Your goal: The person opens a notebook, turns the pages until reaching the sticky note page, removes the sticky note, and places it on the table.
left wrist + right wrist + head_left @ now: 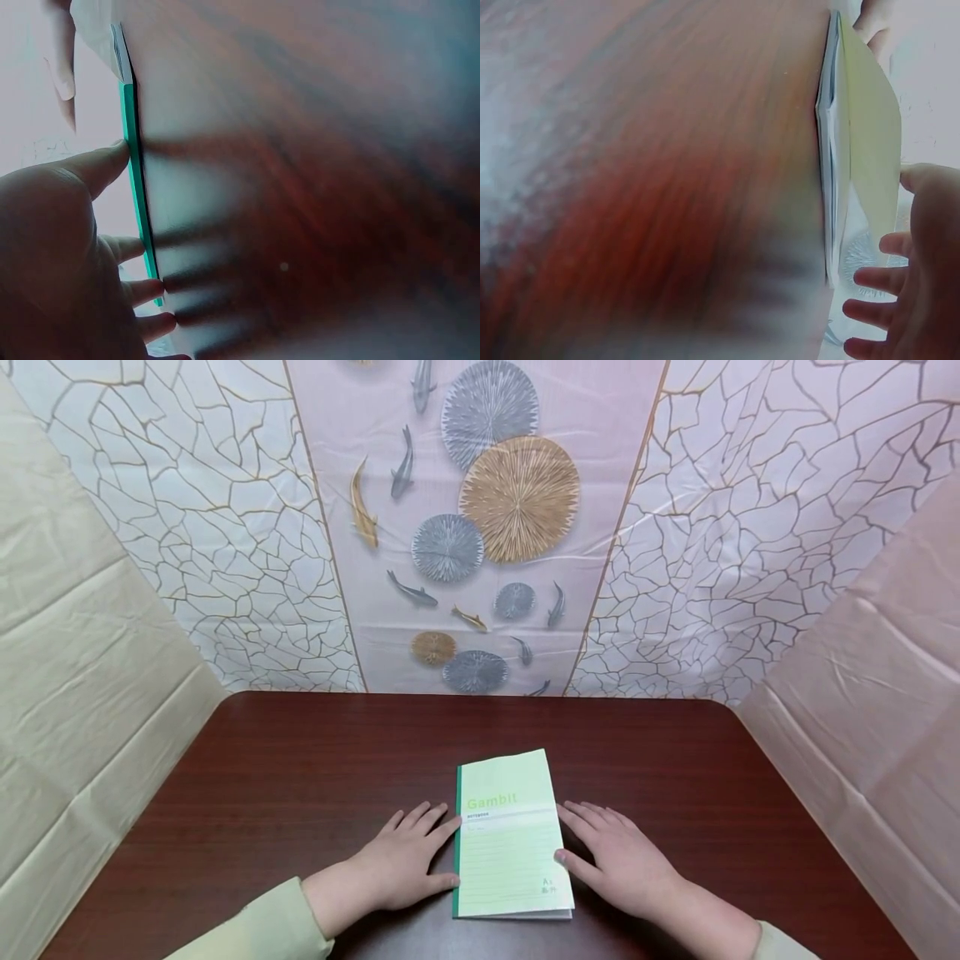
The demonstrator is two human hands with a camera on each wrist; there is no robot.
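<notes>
A pale green notebook (510, 852) with a dark green spine lies on the table, its "Gambit" lettering facing up. My left hand (401, 864) rests beside it with fingers spread; thumb and index fingertip are at the spine (139, 187). On the other side, my right hand (618, 860) lies with its fingers extended and its thumb tip at the cover's right edge. The right wrist view shows the cover (874, 127) lifted away from the pages (832, 150) along that side, the thumb at its raised edge.
The dark red-brown table (337, 752) has rounded far corners. A patterned backdrop (472, 527) with fish and round leaf shapes hangs behind it. Beige cloth walls (75, 693) close in the left and right sides.
</notes>
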